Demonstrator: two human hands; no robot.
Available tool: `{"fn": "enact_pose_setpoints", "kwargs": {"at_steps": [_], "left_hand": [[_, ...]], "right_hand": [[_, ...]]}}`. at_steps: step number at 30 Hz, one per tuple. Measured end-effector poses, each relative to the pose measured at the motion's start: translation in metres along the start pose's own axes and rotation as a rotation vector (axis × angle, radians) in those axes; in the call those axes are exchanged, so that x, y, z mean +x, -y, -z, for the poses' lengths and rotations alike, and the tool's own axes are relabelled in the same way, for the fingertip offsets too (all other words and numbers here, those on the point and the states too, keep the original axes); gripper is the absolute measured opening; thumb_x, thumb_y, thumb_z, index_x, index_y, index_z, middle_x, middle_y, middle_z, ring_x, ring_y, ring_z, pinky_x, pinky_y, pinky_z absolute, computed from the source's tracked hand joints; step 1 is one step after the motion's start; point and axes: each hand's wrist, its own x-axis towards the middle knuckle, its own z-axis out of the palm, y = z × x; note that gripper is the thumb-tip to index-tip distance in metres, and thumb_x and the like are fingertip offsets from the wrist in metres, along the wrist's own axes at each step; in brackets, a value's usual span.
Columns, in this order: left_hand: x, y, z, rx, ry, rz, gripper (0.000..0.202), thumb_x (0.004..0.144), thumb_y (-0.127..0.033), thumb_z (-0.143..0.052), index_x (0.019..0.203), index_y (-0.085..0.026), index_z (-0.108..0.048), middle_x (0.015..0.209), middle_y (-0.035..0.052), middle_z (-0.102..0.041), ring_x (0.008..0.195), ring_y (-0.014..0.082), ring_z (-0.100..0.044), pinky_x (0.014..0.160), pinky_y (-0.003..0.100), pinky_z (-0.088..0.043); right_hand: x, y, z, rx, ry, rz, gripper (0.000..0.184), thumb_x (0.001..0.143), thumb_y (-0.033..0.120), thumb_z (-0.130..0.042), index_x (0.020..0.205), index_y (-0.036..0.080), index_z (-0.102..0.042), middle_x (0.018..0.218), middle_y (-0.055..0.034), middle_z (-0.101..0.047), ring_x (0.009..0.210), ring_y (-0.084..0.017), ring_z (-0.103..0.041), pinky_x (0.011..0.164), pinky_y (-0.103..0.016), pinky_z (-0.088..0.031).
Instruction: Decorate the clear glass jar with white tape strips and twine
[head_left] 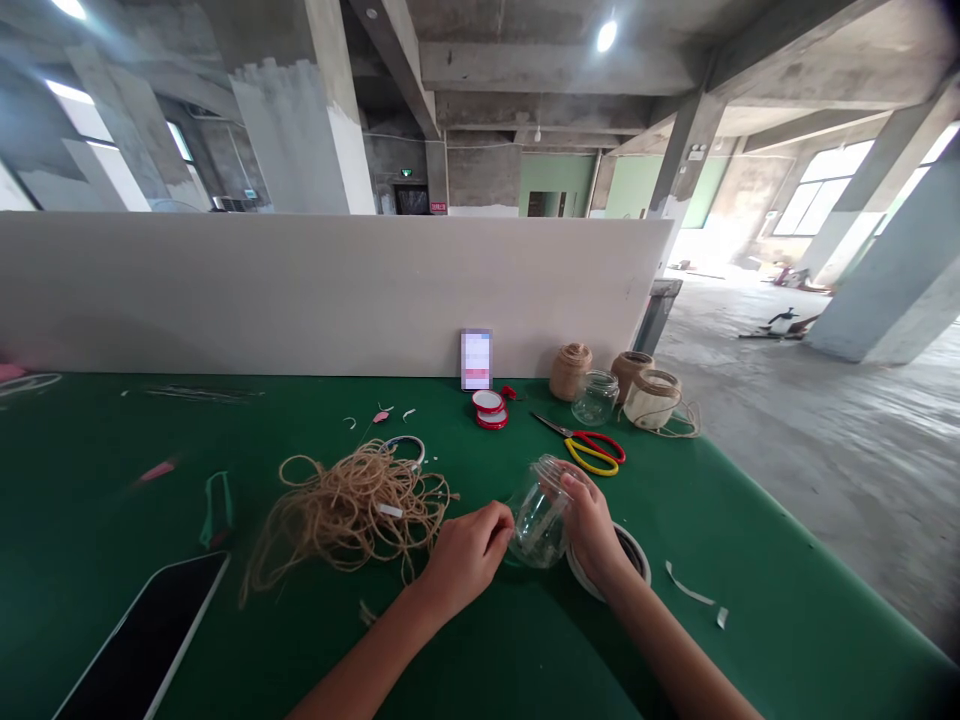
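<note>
A clear glass jar [537, 525] is tilted over the green table, with my right hand [591, 520] wrapped round its neck and right side. Fingers of my left hand [471, 545] are pinched together at the jar's left wall; whatever they may hold is hidden or too small to name. Under my right hand lies a roll of tape [639, 556], partly covered by it. A loose heap of jute twine [364, 505] spreads to the left of my left hand. Scissors [596, 452] with red and yellow handles lie beyond the jar.
At the back right stand a twine-wrapped jar [570, 372], another clear jar [596, 400] and a pale jar [652, 402] with string. Red-rimmed tape rolls [491, 418] lie before an upright phone [477, 360]. A dark tablet-like device [146, 635] is at front left. A white panel [322, 295] closes the back.
</note>
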Motion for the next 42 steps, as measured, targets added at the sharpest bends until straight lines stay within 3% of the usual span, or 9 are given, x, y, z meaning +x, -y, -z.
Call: {"fn": "enact_pose_setpoints", "kwargs": {"at_steps": [6,9,13,21,29,36,38,42], "left_hand": [[0.001,0.005,-0.003,-0.240,0.012,0.071,0.015,0.093,-0.028,-0.031,0.091,-0.021,-0.044,0.070,-0.0009,-0.058,0.062,0.0129,-0.057,0.058,0.021,-0.040],[0.001,0.004,-0.005,-0.122,-0.023,0.080,0.013,0.091,-0.027,-0.035,0.095,-0.022,-0.046,0.073,-0.0012,-0.060,0.063,0.0130,-0.058,0.056,0.021,-0.038],[0.002,0.000,-0.003,0.063,-0.041,0.051,0.013,0.089,-0.024,-0.037,0.085,-0.022,-0.048,0.070,-0.0019,-0.058,0.061,0.0126,-0.056,0.053,0.021,-0.034],[0.003,-0.004,-0.009,0.164,-0.015,0.160,0.010,0.078,-0.012,-0.040,0.073,-0.020,-0.039,0.058,-0.0038,-0.047,0.051,0.0113,-0.048,0.047,0.021,-0.024],[0.003,-0.003,-0.013,-0.161,-0.042,0.210,0.014,0.080,-0.017,-0.039,0.068,-0.021,-0.033,0.058,-0.0052,-0.037,0.048,0.0099,-0.038,0.047,0.020,-0.025],[0.002,0.011,-0.013,-0.435,-0.065,0.195,0.014,0.089,-0.026,-0.034,0.078,-0.020,-0.040,0.060,-0.0042,-0.047,0.054,0.0109,-0.049,0.053,0.021,-0.037],[0.001,0.010,-0.010,-0.384,-0.091,0.161,0.010,0.089,-0.028,-0.038,0.089,-0.020,-0.043,0.067,-0.0027,-0.051,0.058,0.0114,-0.052,0.055,0.021,-0.040],[0.000,0.006,-0.005,-0.156,-0.089,0.031,0.025,0.087,-0.026,-0.044,0.112,-0.023,-0.043,0.083,0.0006,-0.058,0.071,0.0129,-0.057,0.062,0.022,-0.044]], "right_hand": [[0.000,0.002,0.000,-0.025,-0.009,0.007,0.033,0.067,0.039,-0.069,0.094,0.020,-0.064,0.093,-0.0041,-0.069,0.092,-0.024,-0.062,0.086,-0.036,-0.045],[-0.001,0.001,0.001,-0.063,-0.018,0.015,0.037,0.065,0.040,-0.070,0.097,0.021,-0.064,0.094,-0.0044,-0.069,0.092,-0.024,-0.062,0.086,-0.036,-0.045],[-0.002,-0.001,0.001,-0.094,0.008,0.035,0.037,0.068,0.039,-0.068,0.100,0.021,-0.062,0.099,-0.0049,-0.067,0.096,-0.023,-0.061,0.089,-0.036,-0.044],[-0.007,-0.003,-0.003,-0.166,0.035,0.095,0.037,0.069,0.036,-0.068,0.102,0.021,-0.062,0.103,-0.0057,-0.067,0.101,-0.024,-0.058,0.090,-0.037,-0.043],[-0.004,-0.003,0.000,-0.168,0.046,0.082,0.038,0.069,0.038,-0.068,0.103,0.022,-0.062,0.103,-0.0057,-0.066,0.101,-0.024,-0.058,0.090,-0.037,-0.042],[-0.001,0.003,0.001,-0.108,0.008,0.019,0.035,0.069,0.040,-0.068,0.097,0.020,-0.062,0.095,-0.0051,-0.068,0.094,-0.024,-0.061,0.088,-0.038,-0.043],[0.000,0.003,0.001,-0.092,0.012,0.006,0.034,0.069,0.040,-0.069,0.096,0.020,-0.062,0.095,-0.0050,-0.068,0.093,-0.024,-0.061,0.087,-0.037,-0.044],[0.000,0.003,0.001,-0.086,0.014,0.020,0.034,0.067,0.040,-0.070,0.095,0.020,-0.064,0.096,-0.0049,-0.068,0.093,-0.024,-0.061,0.086,-0.036,-0.044]]}}
